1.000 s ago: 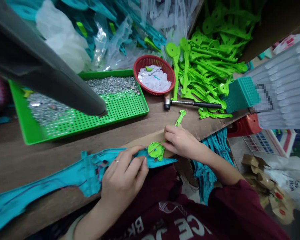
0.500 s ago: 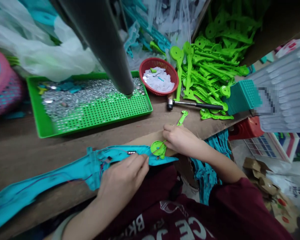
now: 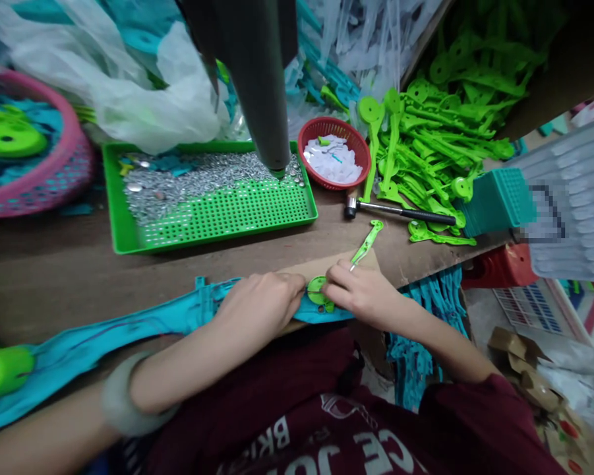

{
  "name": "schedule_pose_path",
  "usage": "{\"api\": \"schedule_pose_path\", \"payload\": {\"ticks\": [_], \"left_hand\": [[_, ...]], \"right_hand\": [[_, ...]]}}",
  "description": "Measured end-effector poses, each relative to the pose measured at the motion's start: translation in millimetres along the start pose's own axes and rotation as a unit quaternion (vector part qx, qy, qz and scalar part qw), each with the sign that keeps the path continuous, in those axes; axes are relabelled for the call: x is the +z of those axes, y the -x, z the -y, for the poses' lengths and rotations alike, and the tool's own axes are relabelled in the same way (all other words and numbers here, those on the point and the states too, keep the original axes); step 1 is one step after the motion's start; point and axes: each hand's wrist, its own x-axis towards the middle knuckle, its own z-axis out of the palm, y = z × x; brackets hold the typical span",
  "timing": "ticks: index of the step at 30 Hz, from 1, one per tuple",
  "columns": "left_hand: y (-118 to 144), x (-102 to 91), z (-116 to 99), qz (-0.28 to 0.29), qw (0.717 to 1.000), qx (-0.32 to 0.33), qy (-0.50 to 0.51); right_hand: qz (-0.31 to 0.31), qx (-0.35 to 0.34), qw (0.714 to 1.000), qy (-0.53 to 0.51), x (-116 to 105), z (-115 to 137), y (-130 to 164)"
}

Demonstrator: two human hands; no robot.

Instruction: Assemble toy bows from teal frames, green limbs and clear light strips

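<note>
A long turquoise plastic shell half (image 3: 178, 316) lies along the table's front edge, with thin wires inside. On its right end sits the round disc (image 3: 317, 290) of a bright green plastic part, whose narrow arm (image 3: 366, 243) sticks out beyond my right hand. A thin wire (image 3: 319, 291) crosses the disc. My left hand (image 3: 266, 300) rests over the shell, fingers pinched at the disc's left side, at the wire's end. My right hand (image 3: 358, 290) is closed at the disc's right side, over the green arm, fingertips on the wire. The fingertips are partly hidden.
Behind the shell stands a green tray (image 3: 217, 227) of small metal pieces, under a dark machine column (image 3: 264, 99). A red basket (image 3: 360, 178) of white pieces, a hammer (image 3: 400, 211) and heaped green parts (image 3: 425, 158) are to the right. A pink basket (image 3: 64, 171) stands left.
My left hand has shifted up over the shell, covering more of its inside, and its fingers are close to the disc. The camera view has swung left, showing more of the pink basket.
</note>
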Motion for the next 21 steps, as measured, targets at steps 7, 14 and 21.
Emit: {"api": "schedule_pose_path", "payload": {"ticks": [7,14,21], "left_hand": [[1,-6.7,-3,0.014,1.0,-0.009,-0.025],[8,3.5,-5,-0.025,0.998,-0.025,-0.044],[7,-0.9,-9,0.0,0.998,-0.001,-0.059]], "right_hand": [[-0.043,0.043,0.998,-0.033,17,27,1],[-0.008,0.161,0.983,-0.091,24,30,-17],[-0.055,0.135,0.985,-0.096,24,26,-19]]}}
